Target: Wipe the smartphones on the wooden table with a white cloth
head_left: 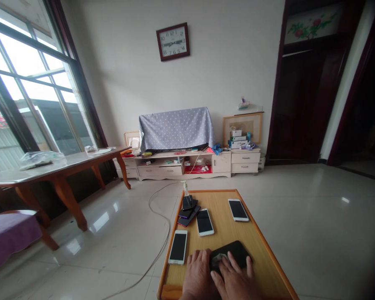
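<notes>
A black phone [237, 250] lies slantwise near the close end of the wooden table [221, 221]. My left hand [200, 271] is at its left edge, fingers curled and closed against it. On the phone's dark surface, my right hand [236, 275] presses a crumpled whitish tissue [219, 259] under its fingertips, with the outer fingers spread. A white phone [178, 247] with a dark screen is just left of my left hand. Farther up are a second white phone [205, 222] and a third white phone [238, 210] near the right edge.
Several dark phones [189, 211] are stacked at the table's far left, beside a clear pump bottle [186, 189]. A cable [167, 233] runs across the floor on the left. A larger table [81, 160] stands by the window; a low white cabinet [221, 163] lines the wall.
</notes>
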### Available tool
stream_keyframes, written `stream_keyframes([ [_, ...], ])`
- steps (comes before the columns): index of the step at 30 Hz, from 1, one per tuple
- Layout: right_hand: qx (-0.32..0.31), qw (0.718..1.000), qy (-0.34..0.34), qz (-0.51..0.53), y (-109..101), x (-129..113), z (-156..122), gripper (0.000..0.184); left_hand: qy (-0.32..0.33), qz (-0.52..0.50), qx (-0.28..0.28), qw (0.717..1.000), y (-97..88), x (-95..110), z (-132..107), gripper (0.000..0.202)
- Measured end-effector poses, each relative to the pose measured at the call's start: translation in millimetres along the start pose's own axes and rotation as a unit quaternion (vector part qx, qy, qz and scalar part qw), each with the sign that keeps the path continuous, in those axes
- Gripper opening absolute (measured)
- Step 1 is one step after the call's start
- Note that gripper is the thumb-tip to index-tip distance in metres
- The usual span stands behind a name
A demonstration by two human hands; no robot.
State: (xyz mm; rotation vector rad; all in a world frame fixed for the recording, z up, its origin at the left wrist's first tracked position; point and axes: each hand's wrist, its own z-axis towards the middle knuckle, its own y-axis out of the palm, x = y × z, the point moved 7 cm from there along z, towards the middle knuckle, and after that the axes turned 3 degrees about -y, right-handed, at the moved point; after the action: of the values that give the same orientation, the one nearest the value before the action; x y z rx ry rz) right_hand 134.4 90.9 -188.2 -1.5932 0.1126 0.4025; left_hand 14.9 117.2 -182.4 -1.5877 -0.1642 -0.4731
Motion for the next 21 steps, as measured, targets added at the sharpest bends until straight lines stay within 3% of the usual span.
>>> stream_keyframes([
  [5, 0.063, 0.996, 0.048, -0.031, -12, 22, 14, 0.056, -0.008, 0.015, 0.015, 1.000, -6.5, 8, -3, 0.045],
  [8, 0.085, 0.995, 0.040, -0.029, -12, 19, 22, 0.056, -0.007, 0.009, 0.023, 1.000, -8.7, 9, -4, 0.044],
  [12, 0.071, 0.997, -0.015, -0.015, -3, 5, 21, 0.051, 0.005, -0.012, 0.024, 1.000, -6.1, 4, -3, 0.037],
  [18, 0.086, 0.996, 0.005, -0.015, -7, 20, 14, 0.053, 0.005, -0.003, 0.042, 0.999, -5.1, 2, -3, 0.038],
  [21, 0.077, 0.997, -0.013, -0.022, -1, 16, 18, 0.057, 0.006, -0.008, 0.037, 0.999, -4.0, 1, -3, 0.038],
])
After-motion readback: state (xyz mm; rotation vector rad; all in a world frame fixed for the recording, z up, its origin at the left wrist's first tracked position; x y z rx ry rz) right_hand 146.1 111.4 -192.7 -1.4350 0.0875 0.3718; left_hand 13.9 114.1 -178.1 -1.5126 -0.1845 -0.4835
